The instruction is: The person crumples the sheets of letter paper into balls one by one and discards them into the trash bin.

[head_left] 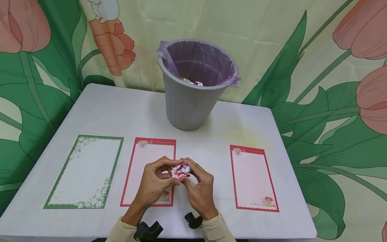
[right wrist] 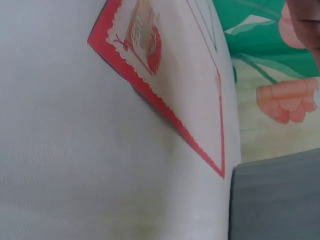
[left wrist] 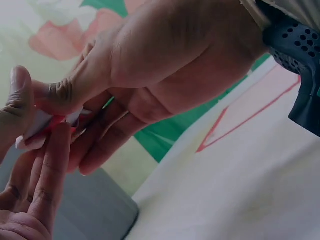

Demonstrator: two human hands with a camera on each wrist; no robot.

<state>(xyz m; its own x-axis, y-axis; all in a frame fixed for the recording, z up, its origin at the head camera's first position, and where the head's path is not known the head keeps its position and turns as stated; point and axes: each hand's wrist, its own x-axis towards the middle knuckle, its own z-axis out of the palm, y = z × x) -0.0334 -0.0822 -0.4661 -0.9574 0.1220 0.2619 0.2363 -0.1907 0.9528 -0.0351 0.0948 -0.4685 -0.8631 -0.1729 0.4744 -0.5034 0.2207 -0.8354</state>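
In the head view a crumpled piece of paper (head_left: 180, 170), white and pink with red edges, is held over the table's front half. My left hand (head_left: 152, 183) pinches it from the left between thumb and fingers. From the other side my right hand (head_left: 201, 190) grips it too, with fingertips on top and thumb below. The left wrist view shows fingers of both hands meeting around the paper (left wrist: 42, 122), which they partly hide. Below the hands lies a flat red-bordered sheet (head_left: 151, 154), partly covered by the left hand. The right wrist view does not show the paper ball.
A grey bin (head_left: 190, 104) with a purple liner (head_left: 205, 65) stands at the back, crumpled scraps (head_left: 193, 82) inside. On the white table (head_left: 205, 148) lie a green-bordered sheet (head_left: 87, 171) at left and another red-bordered sheet (head_left: 254, 178) at right. A floral cloth (head_left: 257, 40) hangs behind.
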